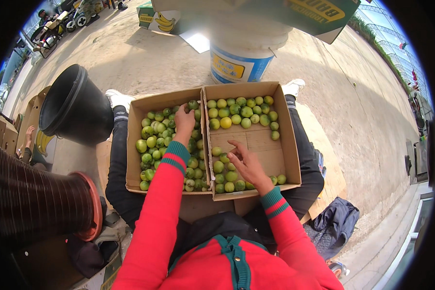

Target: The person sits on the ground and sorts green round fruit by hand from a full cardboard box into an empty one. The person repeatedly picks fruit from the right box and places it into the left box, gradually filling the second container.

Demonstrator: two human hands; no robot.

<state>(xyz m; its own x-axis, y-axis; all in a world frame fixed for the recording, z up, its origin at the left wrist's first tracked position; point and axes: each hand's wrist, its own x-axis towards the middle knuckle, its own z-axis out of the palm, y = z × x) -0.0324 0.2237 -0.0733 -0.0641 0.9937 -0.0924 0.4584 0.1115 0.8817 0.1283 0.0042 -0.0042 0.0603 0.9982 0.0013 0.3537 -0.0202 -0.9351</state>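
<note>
Two open cardboard boxes stand side by side between my legs. The left box (pixel 132 140) is heaped with small round green fruit (pixel 152 142), some with darker patches. My left hand (pixel 184 123) reaches into its far right part, fingers curled down on a green fruit that they largely hide. In the right box (pixel 289 150), rows of similar fruit (pixel 246 111) line the far side, one of them yellow (pixel 225 123). More fruit (pixel 229 176) lies along its near left side. Above this box's bare bottom, my right hand (pixel 250 166) is open, fingers apart, holding nothing.
A white bucket (pixel 241 60) with a blue label stands beyond the boxes, under printed cartons (pixel 319 17). At left are a black bucket (pixel 77 106) and a stack of dark red pots (pixel 43 193). Another person's hand (pixel 29 137) shows at far left. Dark cloth (pixel 337 220) lies at right.
</note>
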